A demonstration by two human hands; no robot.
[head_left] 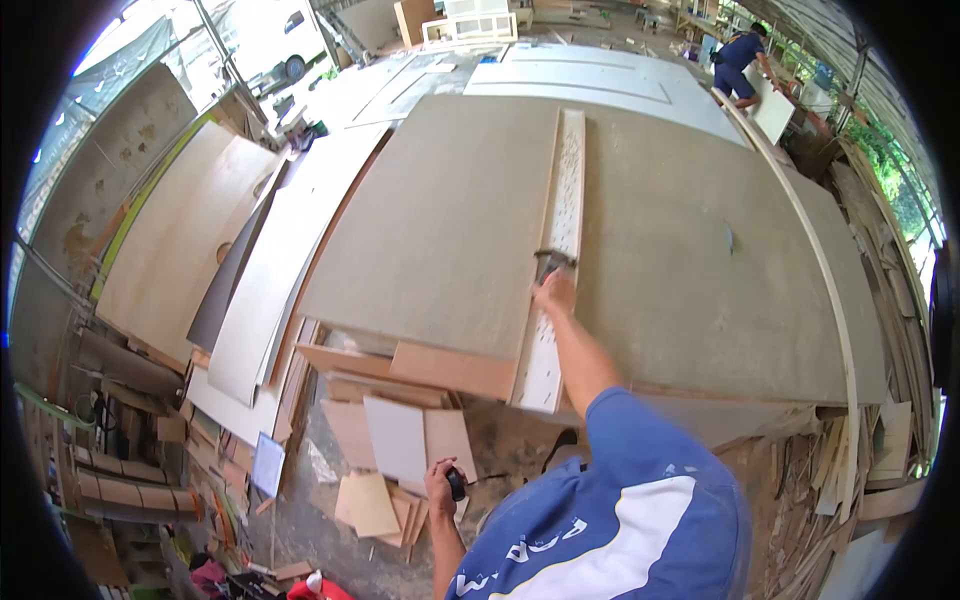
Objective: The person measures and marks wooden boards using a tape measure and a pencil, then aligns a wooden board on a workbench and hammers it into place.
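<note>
Right hand (pixel 555 292): fingers closed around the grip of a dark tool (pixel 553 264), mid-frame; motion blur, so I cannot tell whether the tool's head touches the surface under it. That surface is a long white strip (pixel 570 180) with raised edges, dotted with dark marks, running from upper centre down to lower centre. Left hand (pixel 438 488): lower centre-left, curled around a small black object (pixel 457 485) that I cannot identify.

The strip lies across a broad brown panel (pixel 420 220) filling the middle of the frame. My view of the strip's lower half is partly blocked by the right forearm. A small bluish piece (pixel 730 237) sits on the panel, right of centre. Farther right, a long wooden batten (pixel 805 215) runs down the panel's side.

Outward: loose offcuts (pixel 365 505) crowd the floor at lower left of centre; white sheets (pixel 285 250) lean in at left; a co-worker (pixel 738 68) bends over a white board (pixel 773 108) at upper right; a white vehicle (pixel 262 40) stands upper left.

Writing: pale lettering (pixel 545 540) on the blue shirt (pixel 640 500), lower centre; inverted and creased, I cannot read it reliably.
</note>
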